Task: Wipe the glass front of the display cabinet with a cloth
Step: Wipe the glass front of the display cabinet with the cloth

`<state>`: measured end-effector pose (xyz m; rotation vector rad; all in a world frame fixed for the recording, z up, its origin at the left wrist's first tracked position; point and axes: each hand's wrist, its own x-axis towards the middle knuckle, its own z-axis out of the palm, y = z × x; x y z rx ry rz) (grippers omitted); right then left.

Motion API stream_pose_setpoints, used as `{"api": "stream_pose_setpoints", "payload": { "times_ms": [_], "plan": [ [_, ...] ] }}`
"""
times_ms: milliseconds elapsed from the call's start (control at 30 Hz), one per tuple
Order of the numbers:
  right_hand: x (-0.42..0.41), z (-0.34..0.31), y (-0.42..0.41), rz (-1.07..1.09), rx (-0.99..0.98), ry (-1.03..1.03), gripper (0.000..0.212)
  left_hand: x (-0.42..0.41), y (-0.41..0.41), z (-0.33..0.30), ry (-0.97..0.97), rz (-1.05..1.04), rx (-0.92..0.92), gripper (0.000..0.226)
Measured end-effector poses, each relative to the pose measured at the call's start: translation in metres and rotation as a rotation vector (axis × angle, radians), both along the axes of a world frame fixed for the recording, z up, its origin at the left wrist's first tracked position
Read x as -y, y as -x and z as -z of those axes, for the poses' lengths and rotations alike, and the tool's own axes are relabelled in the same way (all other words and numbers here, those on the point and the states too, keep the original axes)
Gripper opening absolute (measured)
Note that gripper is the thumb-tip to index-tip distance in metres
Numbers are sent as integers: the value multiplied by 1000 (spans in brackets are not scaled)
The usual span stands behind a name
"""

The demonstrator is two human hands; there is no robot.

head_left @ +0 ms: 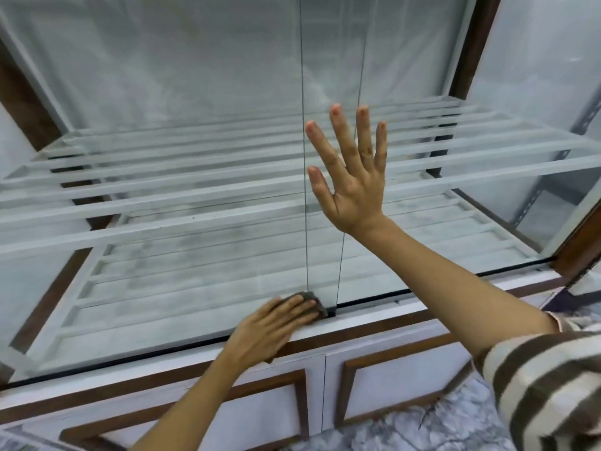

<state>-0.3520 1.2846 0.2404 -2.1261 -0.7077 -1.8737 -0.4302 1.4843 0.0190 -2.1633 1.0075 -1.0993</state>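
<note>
The display cabinet's glass front (195, 255) fills most of the view, two panes overlapping near the middle. My left hand (270, 327) lies with straight fingers on a small dark cloth (313, 299) and presses it against the glass at the bottom edge, right by the pane overlap. Most of the cloth is hidden under the fingers. My right hand (351, 177) is spread flat with fingers straight against the right pane, higher up. White slatted shelves (162, 196) show behind the glass.
Below the glass runs a white ledge with brown trim (374, 323), and under it white cupboard doors with brown frames (390, 385). Brown cabinet posts stand at left (19, 102) and right (474, 43). Marbled floor (422, 424) lies below.
</note>
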Motion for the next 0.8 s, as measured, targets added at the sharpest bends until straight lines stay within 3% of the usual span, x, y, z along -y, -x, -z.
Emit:
{"api": "stream_pose_setpoints", "payload": {
  "times_ms": [133,267,333,500,600,733,800],
  "plan": [
    [-4,4,1,33,0,-45,43,-21,-1,-48,269,-58,154,59],
    [-5,4,1,53,5,-55,42,33,-19,-75,457,-25,201,57],
    [-4,4,1,50,-3,-56,43,69,-27,-68,401,25,160,58],
    [-2,4,-2,22,-6,-40,43,78,-17,1,-56,14,-77,75],
    [-2,4,-2,25,0,-37,43,30,-6,12,-86,0,-74,81],
    [-4,4,-1,25,5,-56,42,-57,7,-3,-88,19,40,55],
    [-4,4,0,35,2,-60,43,-81,12,-29,21,-43,88,53]
  ]
}}
